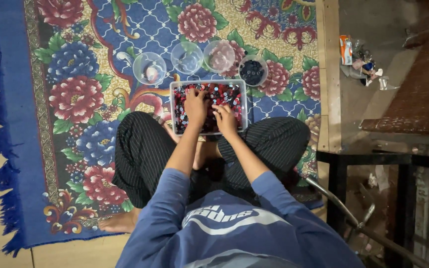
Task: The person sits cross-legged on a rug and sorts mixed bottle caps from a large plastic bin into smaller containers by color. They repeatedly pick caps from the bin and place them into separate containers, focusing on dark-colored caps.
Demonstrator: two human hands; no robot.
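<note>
A clear rectangular box (174, 88) full of small red, dark blue and pale buttons or beads rests in front of my crossed legs. My left hand (195, 105) lies palm-down inside it, fingers spread in the pieces. Beside it, my right hand (225, 118) is also in the box, fingers curled on the pieces; I cannot tell if it pinches one. Beyond the box stand several clear round bowls in a row: one (149, 68) with a pale piece, one (186, 57) that looks empty, one (219, 55) with pinkish contents, one (252, 70) with dark blue pieces.
I sit cross-legged on a blue floral rug (70, 94) with a fringed left edge. A wooden strip (327, 74) borders it on the right. Past it lie small packets and clutter (361, 62), a brown woven seat (423, 89) and a dark metal frame (373, 159).
</note>
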